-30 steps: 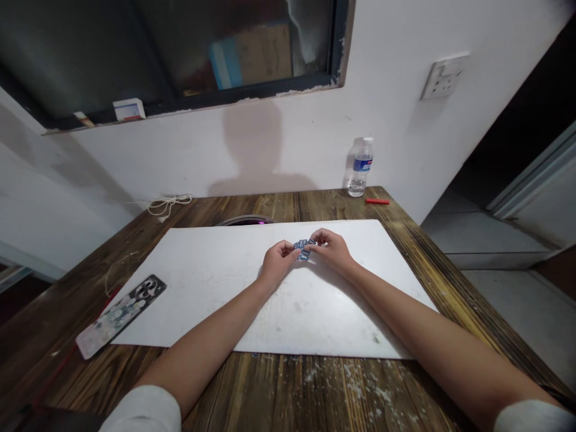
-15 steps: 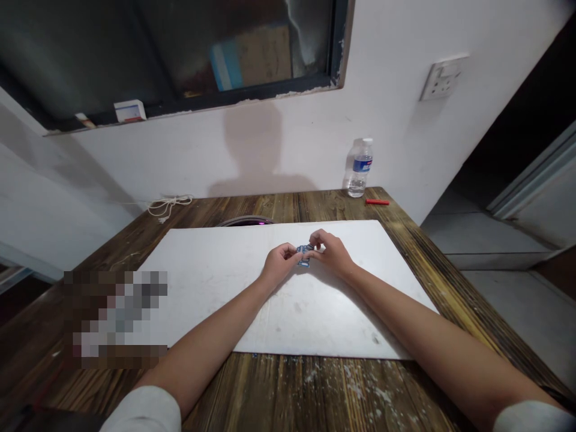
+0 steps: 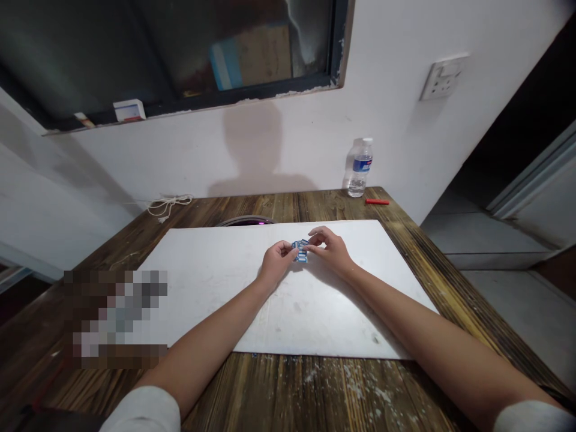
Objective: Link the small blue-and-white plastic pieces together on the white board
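Observation:
A small blue piece with several pale rectangular strips (image 3: 302, 256) is held above the white board, near its middle. Its exact kind is too small to make out. My left hand (image 3: 278, 262) pinches its left side between thumb and fingers. On the other side, my right hand (image 3: 332, 249) has its thumb against the upper right part of the piece. The right fingers are curved and raised, apart from the thumb. One strip at the top sits tilted beside that thumb.
The white board (image 3: 202, 288) lies on a dark wooden table (image 3: 270, 396). Behind it are a round dark object (image 3: 247, 220), a coiled white cord (image 3: 170, 205), a water bottle (image 3: 360, 171) and a red stick (image 3: 377, 202). A blurred-out patch covers the left side.
The blue piece has shifted slightly left and turned, showing more of its pale strips. My right fingers have lifted and spread away from the thumb.

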`<state>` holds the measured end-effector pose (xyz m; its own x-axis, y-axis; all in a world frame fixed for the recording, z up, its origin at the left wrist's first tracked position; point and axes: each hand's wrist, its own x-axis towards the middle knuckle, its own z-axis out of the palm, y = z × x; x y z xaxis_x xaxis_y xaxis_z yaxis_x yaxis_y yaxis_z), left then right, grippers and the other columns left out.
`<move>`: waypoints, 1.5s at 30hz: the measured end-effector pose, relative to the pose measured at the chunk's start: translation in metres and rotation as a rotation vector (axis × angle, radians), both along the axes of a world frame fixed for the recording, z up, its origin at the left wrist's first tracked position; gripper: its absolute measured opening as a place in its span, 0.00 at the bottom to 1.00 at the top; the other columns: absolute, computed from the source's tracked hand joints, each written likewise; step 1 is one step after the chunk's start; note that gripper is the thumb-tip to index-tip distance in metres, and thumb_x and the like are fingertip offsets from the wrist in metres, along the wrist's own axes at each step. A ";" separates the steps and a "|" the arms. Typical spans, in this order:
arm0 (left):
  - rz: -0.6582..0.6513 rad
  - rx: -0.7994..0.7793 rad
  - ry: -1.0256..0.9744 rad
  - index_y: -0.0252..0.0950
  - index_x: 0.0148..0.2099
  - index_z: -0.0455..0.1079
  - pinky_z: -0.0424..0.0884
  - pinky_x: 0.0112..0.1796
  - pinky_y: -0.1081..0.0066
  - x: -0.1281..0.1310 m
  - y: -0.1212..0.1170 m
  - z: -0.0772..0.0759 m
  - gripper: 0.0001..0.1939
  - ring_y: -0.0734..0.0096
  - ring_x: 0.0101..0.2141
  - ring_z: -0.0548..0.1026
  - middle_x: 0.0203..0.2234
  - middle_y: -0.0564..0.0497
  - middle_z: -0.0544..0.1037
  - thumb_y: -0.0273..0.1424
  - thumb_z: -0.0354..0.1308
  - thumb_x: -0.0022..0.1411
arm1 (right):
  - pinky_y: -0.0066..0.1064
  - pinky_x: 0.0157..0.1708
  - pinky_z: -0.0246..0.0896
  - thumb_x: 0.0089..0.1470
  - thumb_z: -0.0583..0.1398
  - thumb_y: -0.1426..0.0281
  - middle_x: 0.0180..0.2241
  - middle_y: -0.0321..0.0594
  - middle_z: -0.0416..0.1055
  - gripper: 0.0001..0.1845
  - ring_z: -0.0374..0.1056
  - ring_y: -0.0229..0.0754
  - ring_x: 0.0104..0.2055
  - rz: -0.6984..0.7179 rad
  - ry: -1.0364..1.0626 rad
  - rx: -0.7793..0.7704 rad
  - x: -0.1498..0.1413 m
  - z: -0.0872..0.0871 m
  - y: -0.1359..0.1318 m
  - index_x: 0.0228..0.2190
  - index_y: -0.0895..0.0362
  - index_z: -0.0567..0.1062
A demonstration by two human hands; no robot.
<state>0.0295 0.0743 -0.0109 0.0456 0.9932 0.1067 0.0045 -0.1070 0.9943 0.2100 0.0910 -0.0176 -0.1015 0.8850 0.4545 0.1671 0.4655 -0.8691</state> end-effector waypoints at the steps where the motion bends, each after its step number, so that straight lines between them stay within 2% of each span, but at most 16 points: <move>1: -0.001 -0.002 0.003 0.35 0.28 0.69 0.65 0.30 0.74 0.000 0.000 0.000 0.16 0.75 0.25 0.69 0.22 0.55 0.72 0.39 0.69 0.46 | 0.32 0.30 0.62 0.46 0.68 0.59 0.27 0.36 0.76 0.19 0.71 0.42 0.29 0.008 0.005 -0.011 0.000 -0.001 0.001 0.37 0.53 0.70; 6: -0.004 -0.007 0.004 0.35 0.29 0.69 0.65 0.30 0.73 0.000 0.001 -0.003 0.16 0.74 0.26 0.70 0.22 0.55 0.73 0.39 0.70 0.45 | 0.32 0.30 0.61 0.47 0.67 0.58 0.25 0.34 0.75 0.19 0.69 0.40 0.26 0.031 0.020 -0.072 -0.002 -0.005 0.002 0.38 0.53 0.70; 16: -0.044 -0.003 0.049 0.35 0.29 0.69 0.64 0.30 0.74 -0.001 0.000 -0.006 0.14 0.75 0.26 0.69 0.23 0.55 0.73 0.37 0.68 0.48 | 0.30 0.25 0.60 0.51 0.64 0.56 0.27 0.38 0.74 0.15 0.68 0.41 0.28 -0.117 0.005 0.055 0.000 -0.001 0.000 0.32 0.55 0.74; 22: -0.090 -0.018 0.067 0.35 0.29 0.68 0.63 0.29 0.74 0.001 -0.005 0.002 0.14 0.75 0.26 0.69 0.23 0.55 0.73 0.37 0.68 0.48 | 0.35 0.35 0.66 0.57 0.61 0.59 0.30 0.41 0.76 0.12 0.70 0.42 0.31 -0.074 -0.061 0.155 0.001 0.002 -0.002 0.34 0.53 0.79; 26: -0.126 -0.042 0.053 0.35 0.29 0.69 0.65 0.30 0.73 0.000 -0.007 0.006 0.17 0.73 0.26 0.71 0.23 0.54 0.74 0.40 0.70 0.47 | 0.37 0.36 0.66 0.58 0.61 0.60 0.31 0.41 0.77 0.11 0.70 0.44 0.34 -0.064 -0.088 0.213 0.001 0.005 -0.004 0.31 0.53 0.80; 35: -0.159 -0.057 0.005 0.35 0.29 0.69 0.65 0.31 0.72 0.000 -0.008 0.009 0.17 0.73 0.26 0.71 0.23 0.53 0.76 0.41 0.70 0.47 | 0.36 0.38 0.66 0.56 0.62 0.64 0.33 0.41 0.78 0.08 0.72 0.44 0.36 -0.009 -0.025 0.178 -0.002 0.002 -0.002 0.33 0.53 0.81; 40: -0.163 -0.068 -0.001 0.34 0.29 0.69 0.65 0.30 0.72 0.000 -0.009 0.013 0.18 0.73 0.26 0.72 0.23 0.52 0.76 0.42 0.71 0.46 | 0.35 0.34 0.65 0.55 0.62 0.63 0.29 0.40 0.77 0.09 0.70 0.42 0.30 -0.017 -0.016 0.107 -0.002 0.002 -0.001 0.29 0.54 0.80; 45: -0.141 -0.081 -0.018 0.34 0.28 0.69 0.65 0.30 0.72 0.001 -0.010 0.014 0.19 0.73 0.26 0.72 0.23 0.52 0.76 0.42 0.71 0.46 | 0.35 0.34 0.65 0.54 0.63 0.63 0.29 0.40 0.77 0.09 0.70 0.42 0.30 -0.023 -0.015 0.133 -0.002 0.002 -0.002 0.29 0.54 0.80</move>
